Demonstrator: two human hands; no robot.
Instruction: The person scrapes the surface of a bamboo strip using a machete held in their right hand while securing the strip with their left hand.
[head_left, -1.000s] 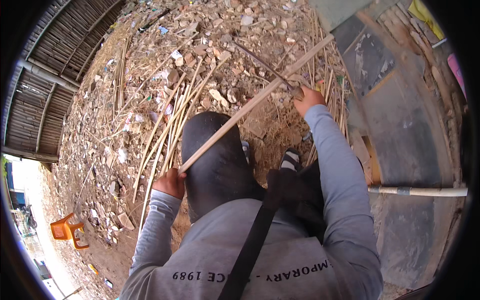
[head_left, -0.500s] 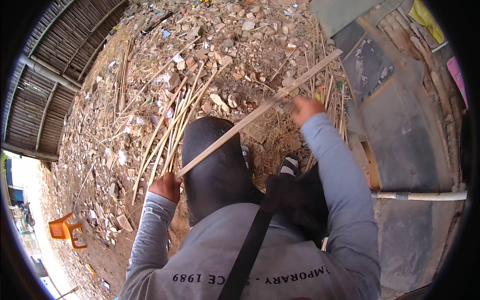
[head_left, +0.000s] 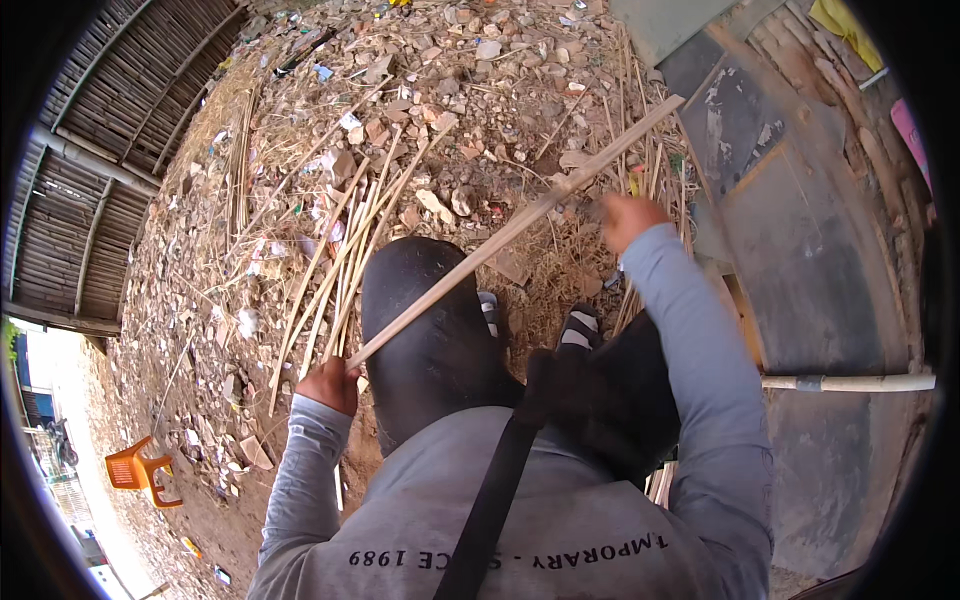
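Observation:
A long pale bamboo strip (head_left: 520, 225) runs diagonally from lower left to upper right, across my raised knee in black trousers (head_left: 430, 320). My left hand (head_left: 330, 385) grips the strip's near end. My right hand (head_left: 628, 218) is a blurred fist right beside the strip's upper part. It is closed on a dark knife, and the blade is too smeared to make out. Both forearms are in grey sleeves.
More loose bamboo strips (head_left: 340, 260) lie on ground littered with stones and dry straw. My sandalled feet (head_left: 580, 325) rest by a grey concrete slab (head_left: 800, 250) with a white pipe (head_left: 850, 382). An orange plastic chair (head_left: 140, 470) stands at lower left, near a slatted bamboo wall (head_left: 90, 180).
My right hand has slid slightly down and toward me along the strip, and the dark blade seen above it earlier is now a blur. The strip's far end dipped slightly. My left hand stayed.

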